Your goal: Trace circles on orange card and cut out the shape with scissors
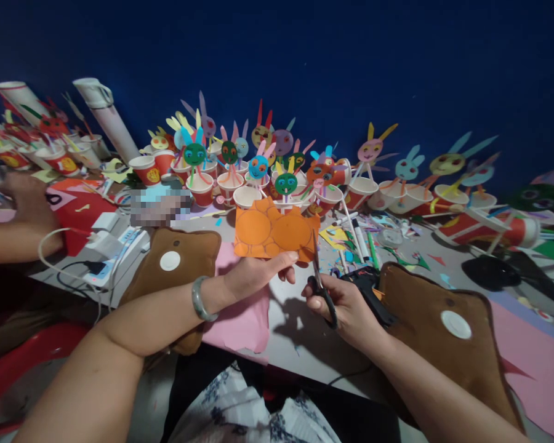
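My left hand pinches the lower edge of an orange sheet of paper, its thumb lying on the front. Circles are drawn on the sheet, and its top edge is cut unevenly. In my right hand is a pair of scissors with black handles. Their blades point up at the right side of the orange sheet, overlapping it in view. Beneath my hands lies pink paper on the light tabletop.
Paper cups holding paper rabbit heads line the back. Brown cushions lie on either side. Markers and paper scraps are at right. A power strip with cables and another person's arm are at left. A white flask stands behind.
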A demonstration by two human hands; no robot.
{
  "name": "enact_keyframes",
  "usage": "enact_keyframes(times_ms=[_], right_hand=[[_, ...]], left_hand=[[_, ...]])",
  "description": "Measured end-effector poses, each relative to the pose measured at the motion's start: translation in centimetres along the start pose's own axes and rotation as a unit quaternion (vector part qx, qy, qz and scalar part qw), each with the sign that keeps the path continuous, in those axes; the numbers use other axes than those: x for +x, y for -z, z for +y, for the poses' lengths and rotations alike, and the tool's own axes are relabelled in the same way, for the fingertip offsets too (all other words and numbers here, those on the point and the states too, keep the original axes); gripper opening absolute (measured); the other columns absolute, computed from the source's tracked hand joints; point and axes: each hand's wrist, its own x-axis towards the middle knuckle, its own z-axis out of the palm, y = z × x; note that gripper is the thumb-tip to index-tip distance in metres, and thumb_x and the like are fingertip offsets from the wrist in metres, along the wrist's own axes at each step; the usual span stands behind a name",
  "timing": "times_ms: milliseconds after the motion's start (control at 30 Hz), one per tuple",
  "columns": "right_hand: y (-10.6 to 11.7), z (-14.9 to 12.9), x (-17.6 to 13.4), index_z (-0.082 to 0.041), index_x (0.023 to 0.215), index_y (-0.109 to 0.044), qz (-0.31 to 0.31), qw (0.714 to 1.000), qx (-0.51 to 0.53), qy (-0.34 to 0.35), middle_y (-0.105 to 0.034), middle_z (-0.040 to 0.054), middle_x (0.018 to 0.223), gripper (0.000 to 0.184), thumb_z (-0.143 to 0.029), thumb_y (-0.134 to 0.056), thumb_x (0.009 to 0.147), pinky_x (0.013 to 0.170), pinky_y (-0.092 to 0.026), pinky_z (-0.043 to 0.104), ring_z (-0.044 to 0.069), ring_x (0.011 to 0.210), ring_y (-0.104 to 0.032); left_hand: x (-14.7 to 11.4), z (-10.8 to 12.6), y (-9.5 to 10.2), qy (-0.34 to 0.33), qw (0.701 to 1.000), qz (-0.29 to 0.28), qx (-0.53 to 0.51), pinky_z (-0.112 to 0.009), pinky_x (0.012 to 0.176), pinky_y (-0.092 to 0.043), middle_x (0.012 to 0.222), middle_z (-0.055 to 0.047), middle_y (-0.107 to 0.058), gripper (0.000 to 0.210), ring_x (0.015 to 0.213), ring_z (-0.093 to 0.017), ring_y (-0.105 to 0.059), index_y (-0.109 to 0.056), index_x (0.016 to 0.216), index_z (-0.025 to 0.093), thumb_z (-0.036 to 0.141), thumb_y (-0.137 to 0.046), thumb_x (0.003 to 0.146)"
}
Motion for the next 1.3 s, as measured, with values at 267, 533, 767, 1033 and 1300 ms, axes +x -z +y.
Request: enact_keyframes(times_ms=[267, 533, 767, 1033, 1300], right_hand=[[0.1, 0.0, 0.0, -0.019, 0.067, -0.06, -0.001, 1.0, -0.01, -0.002, -0.052, -0.002, 0.056, 0.061, -0.078, -0.071, 0.068, 0.05, -0.035, 0.025, 0.012, 0.053, -0.042], [0.1, 0.1, 0.0, -0.019, 0.066, -0.06, -0.002, 1.0, -0.007, 0.001, -0.051, -0.0023, 0.055, 0.06, -0.077, -0.073, 0.068, 0.049, -0.034, 0.025, 0.011, 0.053, -0.04], [0.1, 0.2, 0.0, -0.019, 0.065, -0.06, -0.001, 1.0, -0.014, 0.002, -0.05, -0.0025, 0.055, 0.059, -0.077, -0.071, 0.07, 0.05, -0.034, 0.025, 0.011, 0.053, -0.041], [0.2, 0.2, 0.0, -0.019, 0.064, -0.059, -0.01, 1.0, -0.001, -0.009, -0.049, -0.0035, 0.053, 0.058, -0.074, -0.074, 0.069, 0.049, -0.033, 0.025, 0.01, 0.051, -0.04], [0.2, 0.2, 0.0, -0.019, 0.064, -0.059, -0.018, 1.0, -0.014, 0.0, -0.052, -0.0018, 0.055, 0.064, -0.082, -0.069, 0.066, 0.05, -0.034, 0.025, 0.012, 0.053, -0.042]], left_hand=[[0.1, -0.3, 0.0, -0.002, 1.0, 0.0, -0.014, -0.029, 0.097, -0.046, 0.073, -0.002, -0.067, 0.037, 0.079, -0.016, -0.059, -0.059, 0.061, 0.021, 0.042, -0.048, 0.09], [0.2, -0.6, -0.1, 0.034, 0.998, 0.029, -0.051, -0.03, 0.093, -0.048, 0.073, -0.004, -0.069, 0.038, 0.08, -0.017, -0.062, -0.063, 0.06, 0.02, 0.047, -0.054, 0.085], [0.4, -1.1, -0.1, 0.012, 0.997, 0.04, -0.07, -0.031, 0.088, -0.05, 0.071, -0.005, -0.07, 0.037, 0.077, -0.017, -0.063, -0.063, 0.059, 0.019, 0.046, -0.057, 0.084], [0.8, -0.7, -0.3, -0.053, 0.99, 0.06, -0.112, -0.029, 0.07, -0.053, 0.059, -0.002, -0.063, 0.028, 0.06, -0.013, -0.06, -0.059, 0.06, 0.018, 0.037, -0.059, 0.081], [0.9, -1.1, -0.2, -0.055, 0.986, 0.078, -0.134, -0.027, 0.062, -0.052, 0.056, -0.003, -0.064, 0.027, 0.055, -0.012, -0.061, -0.063, 0.061, 0.016, 0.036, -0.064, 0.08]])
